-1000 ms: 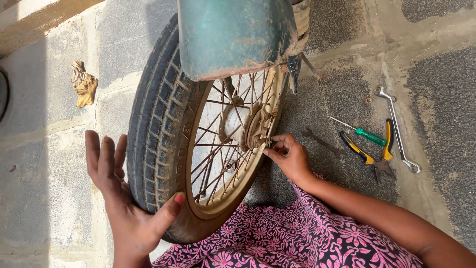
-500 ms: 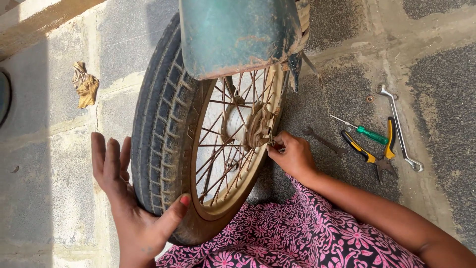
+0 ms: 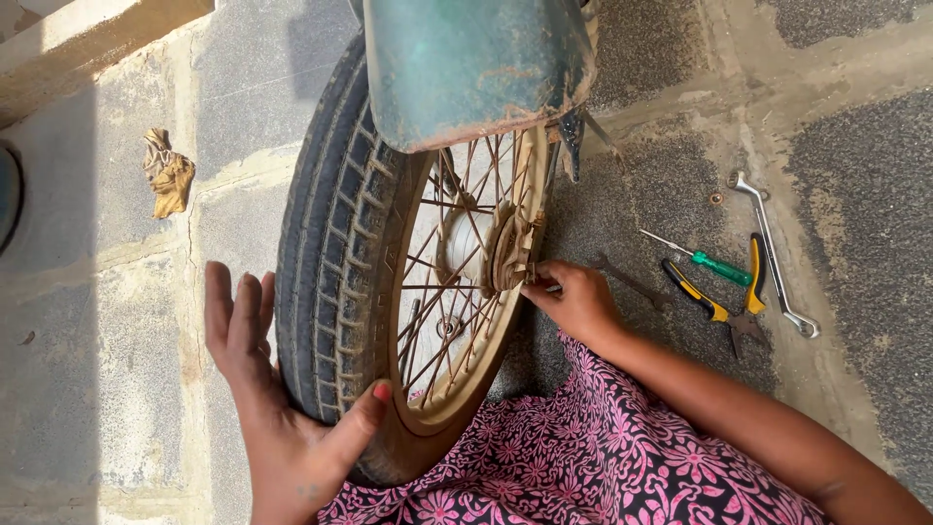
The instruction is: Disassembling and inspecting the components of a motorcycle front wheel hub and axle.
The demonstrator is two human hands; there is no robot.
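While a dusty paved floor [image 3: 117, 321] fills the frame, a spoked wheel [image 3: 389, 272] w/ a ribbed black tire [image 3: 326, 253] stands upright at center, its top tucked under a worn teal fender [image 3: 466, 68] at upper center. Pink floral cloth [image 3: 583, 457] covers the person's lap along the bottom edge. Left hand [image 3: 277, 408], lower left, is spread flat and unclenched against the tire's tread, thumb hooked over the tan rim [image 3: 418, 428], fingers pointing up-frame. Right hand [image 3: 578, 297], just right of center, is pinched at the wheel's hub [image 3: 505, 258], fingertips closed on some small part there; too small to tell what it is. Right of frame, tools lie on the floor well apart from the hands: a silver wrench [image 3: 773, 253], yellow-handled pliers [image 3: 724, 306], and a green-handled screwdriver [image 3: 705, 261], all close together. Upper left, a crumpled tan rag [image 3: 167, 173] sits alone.
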